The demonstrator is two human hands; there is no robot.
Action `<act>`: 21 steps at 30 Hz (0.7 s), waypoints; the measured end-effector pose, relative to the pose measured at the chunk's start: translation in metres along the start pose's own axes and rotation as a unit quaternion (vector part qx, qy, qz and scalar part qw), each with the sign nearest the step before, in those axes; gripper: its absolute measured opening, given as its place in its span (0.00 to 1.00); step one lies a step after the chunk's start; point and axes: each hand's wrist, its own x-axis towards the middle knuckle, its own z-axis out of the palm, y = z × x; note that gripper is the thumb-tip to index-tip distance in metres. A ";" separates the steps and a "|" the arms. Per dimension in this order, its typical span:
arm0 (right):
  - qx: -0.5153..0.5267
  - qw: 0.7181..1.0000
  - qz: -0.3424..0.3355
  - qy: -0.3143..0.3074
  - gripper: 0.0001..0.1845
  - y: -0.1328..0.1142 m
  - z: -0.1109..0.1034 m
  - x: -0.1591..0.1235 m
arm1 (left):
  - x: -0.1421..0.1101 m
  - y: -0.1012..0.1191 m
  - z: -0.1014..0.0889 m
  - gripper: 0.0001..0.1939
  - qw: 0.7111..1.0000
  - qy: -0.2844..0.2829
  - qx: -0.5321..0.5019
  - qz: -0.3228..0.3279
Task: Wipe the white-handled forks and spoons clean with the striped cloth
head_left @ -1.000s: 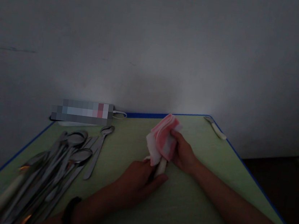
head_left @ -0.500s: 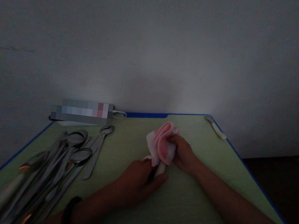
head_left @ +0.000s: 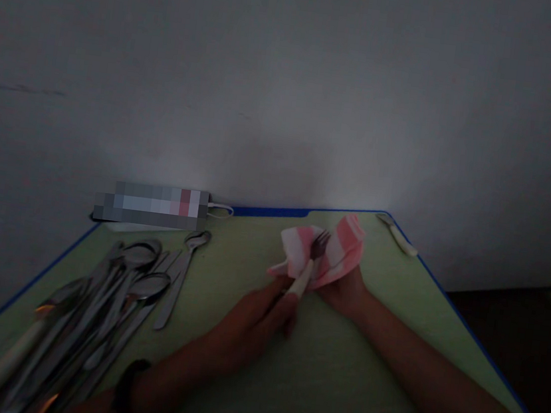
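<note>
when working over a fork (head_left: 305, 276) with a cloth (head_left: 347, 252) like this, mind the grip first. see the pale handle grasped in the left hand (head_left: 262, 313), above the table (head_left: 345, 376), with tines pointing up and away toward the wall (head_left: 290, 88). see the pink and white cloth held in the right hand (head_left: 345, 290), supported from beneath and spread behind the fork head. cannot tell about actual contact between tines and fabric (too dim for that). probably partway through wiping, to judge from this pairing.

for doing that well, hold the handle low and firm, leaving the whole metal head free. fold the fabric over both faces of the tines, pinch lightly and draw from neck to tips, never pushing against the points. turn the fork with the left fingers rather than twisting the right wrist. work a bunched edge into the gaps, and shift to a fresh patch after each pass. stay over the middle of the table, well apart from the heap of cutlery (head_left: 116, 297) on the left and the loose spoon (head_left: 178, 282) along its right side. leave alone the white-handled utensil (head_left: 402, 240) near the far right corner, beside the blue edging (head_left: 275, 212).
</note>
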 end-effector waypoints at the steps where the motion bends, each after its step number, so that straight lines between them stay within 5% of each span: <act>1: 0.012 1.000 0.002 -0.007 0.22 -0.001 0.000 0.000 | 0.000 0.000 -0.001 0.16 0.999 0.011 -0.034 -0.009; 9: 0.063 0.998 0.015 -0.010 0.23 -0.006 0.007 -0.003 | 0.001 -0.008 0.003 0.13 0.987 0.034 -0.160 -0.002; 21: 0.041 0.999 0.010 -0.002 0.27 -0.005 0.005 -0.002 | 0.000 -0.009 0.006 0.16 0.999 0.006 -0.038 0.025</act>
